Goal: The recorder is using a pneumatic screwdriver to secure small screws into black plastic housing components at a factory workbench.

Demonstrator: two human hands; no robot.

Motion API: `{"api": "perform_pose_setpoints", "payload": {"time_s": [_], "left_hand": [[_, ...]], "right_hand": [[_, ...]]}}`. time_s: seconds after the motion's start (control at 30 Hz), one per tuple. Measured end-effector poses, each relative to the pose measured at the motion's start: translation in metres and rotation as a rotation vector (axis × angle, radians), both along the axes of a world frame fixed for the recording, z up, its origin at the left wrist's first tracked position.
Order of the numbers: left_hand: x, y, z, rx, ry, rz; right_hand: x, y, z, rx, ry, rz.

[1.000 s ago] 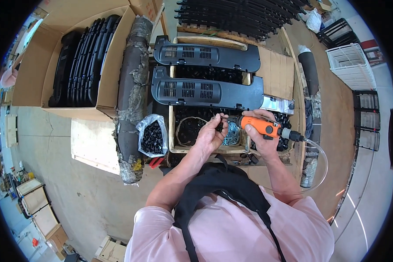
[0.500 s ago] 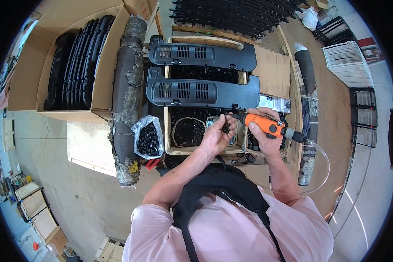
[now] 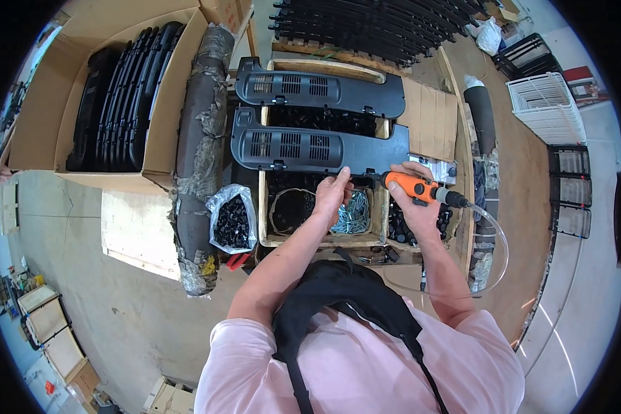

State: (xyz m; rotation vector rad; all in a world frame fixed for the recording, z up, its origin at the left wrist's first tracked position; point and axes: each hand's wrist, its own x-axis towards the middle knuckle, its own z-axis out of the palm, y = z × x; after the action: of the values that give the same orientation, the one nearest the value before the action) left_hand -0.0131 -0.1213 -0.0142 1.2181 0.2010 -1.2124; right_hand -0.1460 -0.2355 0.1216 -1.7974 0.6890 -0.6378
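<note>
My right hand [image 3: 414, 203] is wrapped round an orange pneumatic screwdriver [image 3: 410, 186] with a clear air hose trailing off its back end. Its tip points left, to the front edge of the nearer black plastic panel [image 3: 366, 153], close to a small clip there. My left hand [image 3: 330, 196] is closed, with a fingertip at that same edge, left of the tool tip. What its curled fingers hold is hidden. The nearer panel, with slotted vents, lies across a wooden box [image 3: 263, 207]; a second like panel [image 3: 359, 93] lies behind it.
Inside the box are silver screws [image 3: 353, 215] and black small parts. A plastic bag of black parts [image 3: 232, 224] stands left of it. Beyond are a wrapped roll [image 3: 203, 138] and a cardboard box [image 3: 38, 131] with upright panels. Cardboard [image 3: 428, 114] lies at right.
My left hand has turned over and moved up-left to the panel's edge; the black parts seen in it before are now hidden. The screwdriver has shifted slightly left. The silver screws are more exposed.
</note>
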Motion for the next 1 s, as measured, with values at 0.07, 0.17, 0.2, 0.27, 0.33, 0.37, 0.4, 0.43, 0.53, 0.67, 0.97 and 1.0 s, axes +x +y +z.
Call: {"api": "perform_pose_setpoints", "payload": {"time_s": [0.07, 0.17, 0.2, 0.27, 0.33, 0.37, 0.4, 0.43, 0.53, 0.67, 0.97, 1.0], "left_hand": [[0.001, -0.002, -0.003, -0.019, -0.009, 0.016], [0.001, -0.003, -0.003, -0.046, -0.017, 0.032], [0.001, -0.004, -0.002, -0.054, -0.019, 0.036], [0.002, -0.005, -0.004, -0.048, -0.011, 0.040], [0.003, -0.006, -0.006, -0.045, -0.003, 0.041], [0.003, -0.006, -0.008, -0.048, -0.001, 0.056], [0.003, -0.005, -0.009, -0.051, 0.000, 0.071], [0.003, -0.006, -0.009, -0.046, -0.002, 0.071], [0.003, -0.007, -0.006, -0.006, -0.011, 0.050], [0.003, -0.006, -0.007, -0.038, -0.015, 0.044], [0.004, 0.003, -0.011, 0.038, -0.217, -0.168], [0.002, 0.009, -0.016, 0.041, -0.219, -0.180]], "right_hand": [[0.004, 0.001, 0.001, 0.004, 0.003, 0.014], [0.008, 0.000, 0.002, 0.016, 0.040, 0.012], [0.009, -0.001, 0.001, -0.005, 0.037, 0.023], [0.017, -0.001, 0.007, -0.025, 0.034, 0.041], [0.024, -0.004, 0.017, -0.001, 0.119, 0.049], [0.026, -0.007, 0.015, 0.004, 0.108, 0.054], [0.026, -0.008, 0.013, 0.002, 0.109, 0.054], [0.027, -0.011, 0.012, -0.050, 0.142, 0.103], [0.026, -0.013, 0.006, -0.100, 0.174, 0.143], [0.030, -0.011, 0.007, -0.054, 0.208, 0.157], [0.005, -0.016, 0.042, -0.020, -0.031, 0.121], [-0.002, -0.015, 0.045, -0.016, -0.034, 0.109]]}}
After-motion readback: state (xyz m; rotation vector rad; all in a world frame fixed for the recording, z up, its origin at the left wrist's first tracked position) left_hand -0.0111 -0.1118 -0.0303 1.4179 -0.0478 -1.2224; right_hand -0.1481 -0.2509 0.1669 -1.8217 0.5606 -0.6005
